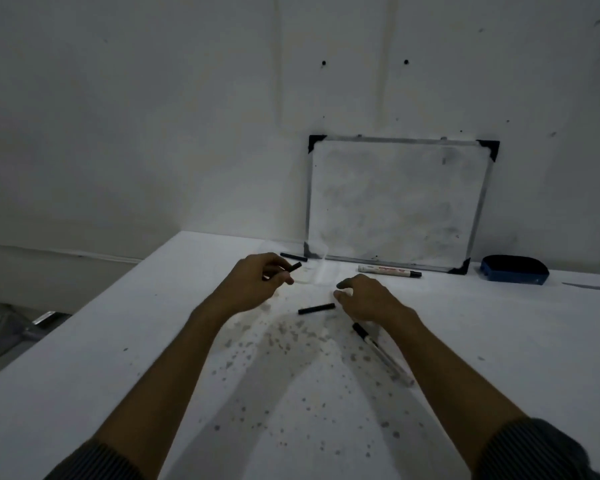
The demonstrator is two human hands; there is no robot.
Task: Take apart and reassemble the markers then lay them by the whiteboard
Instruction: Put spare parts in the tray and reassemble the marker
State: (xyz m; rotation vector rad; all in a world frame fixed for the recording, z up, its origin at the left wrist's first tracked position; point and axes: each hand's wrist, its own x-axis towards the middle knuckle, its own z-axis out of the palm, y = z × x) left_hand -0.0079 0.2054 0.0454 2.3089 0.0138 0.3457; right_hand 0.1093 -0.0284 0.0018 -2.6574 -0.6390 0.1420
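A small whiteboard [392, 202] leans against the wall at the back of the white table [118, 341]. My left hand [253, 282] is closed on a short black marker part [293, 267] whose end sticks out toward the board. My right hand [368, 297] hovers with its fingers curled and apart, holding nothing. Just left of its fingertips a black marker piece [316, 308] lies on the table. A marker body with a black tip [381, 353] lies under my right wrist. A whole white marker [388, 271] lies along the board's lower edge, and a black cap [293, 257] rests near its lower left corner.
A blue board eraser [515, 270] sits right of the whiteboard. A clear plastic piece [321, 271] lies between my hands and the board. Dark ink specks dot the table in front of me. The table's left edge drops off to the floor.
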